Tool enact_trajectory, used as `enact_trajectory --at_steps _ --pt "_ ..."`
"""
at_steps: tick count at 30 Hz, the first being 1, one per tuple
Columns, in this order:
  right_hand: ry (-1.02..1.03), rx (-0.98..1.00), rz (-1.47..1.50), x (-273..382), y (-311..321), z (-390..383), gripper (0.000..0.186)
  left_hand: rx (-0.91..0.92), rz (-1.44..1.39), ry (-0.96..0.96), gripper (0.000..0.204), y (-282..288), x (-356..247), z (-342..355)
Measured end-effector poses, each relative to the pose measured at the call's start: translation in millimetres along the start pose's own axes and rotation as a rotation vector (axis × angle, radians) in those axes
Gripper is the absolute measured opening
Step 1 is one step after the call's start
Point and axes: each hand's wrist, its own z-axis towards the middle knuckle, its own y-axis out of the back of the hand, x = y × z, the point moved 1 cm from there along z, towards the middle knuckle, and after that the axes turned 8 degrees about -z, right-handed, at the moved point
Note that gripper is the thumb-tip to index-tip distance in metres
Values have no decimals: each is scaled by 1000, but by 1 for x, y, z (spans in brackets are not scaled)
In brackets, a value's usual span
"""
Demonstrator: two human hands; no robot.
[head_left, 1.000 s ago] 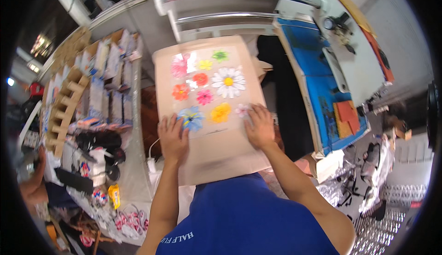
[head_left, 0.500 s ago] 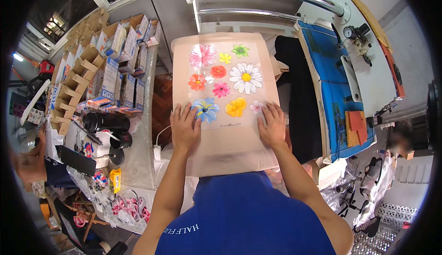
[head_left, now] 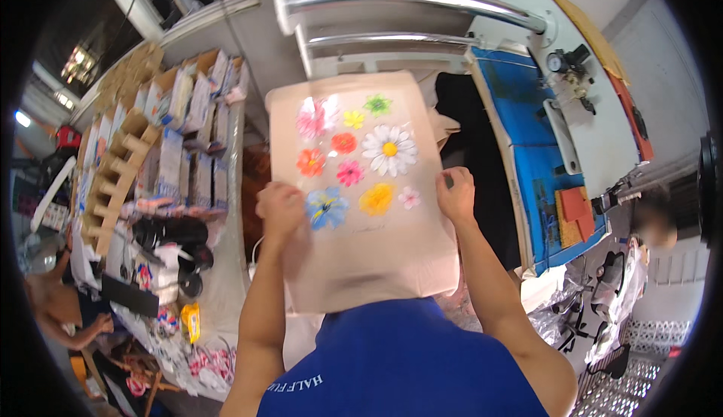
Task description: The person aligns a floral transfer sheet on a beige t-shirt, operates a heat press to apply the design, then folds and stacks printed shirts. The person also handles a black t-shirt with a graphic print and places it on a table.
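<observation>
Hands (head_left: 280, 208) on fabric (head_left: 361, 236) — cluttered table (head_left: 226, 281)

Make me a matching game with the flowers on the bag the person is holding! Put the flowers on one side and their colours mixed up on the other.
The flowers are printed on the beige bag, which the left hand and right hand hold by its sides.

Flowers
1. big daisy
2. flower beside the left hand
3. small flower at the top right
4. flower below the daisy

Colours
A. green
B. yellow-orange
C. white with a yellow middle
D. blue

Pairs: 1-C, 2-D, 3-A, 4-B
</observation>
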Motion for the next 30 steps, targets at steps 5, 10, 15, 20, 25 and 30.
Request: enact_trajectory --at_steps 5,10,15,20,25,30 --pt "-914 665 834 -44 -45 48 60 75 -1060 755 52 -9 95 35" --pt "-955 873 1410 -16 -61 68 72 350 -1445 778 91 -57 131 37" --pt "-928 537 1582 -62 -70 70 52 341 -1890 676 76 -33 140 77" --pt "-694 276 1444 -71 -26 79 39 -3 -1807 555 62 9 191 82" --pt "-622 12 918 -66 -22 77 28 15 -1919 355 58 37 180 90" --pt "-686 -130 606 -88 -34 73 29 211 -2091 213 57 48 147 99"
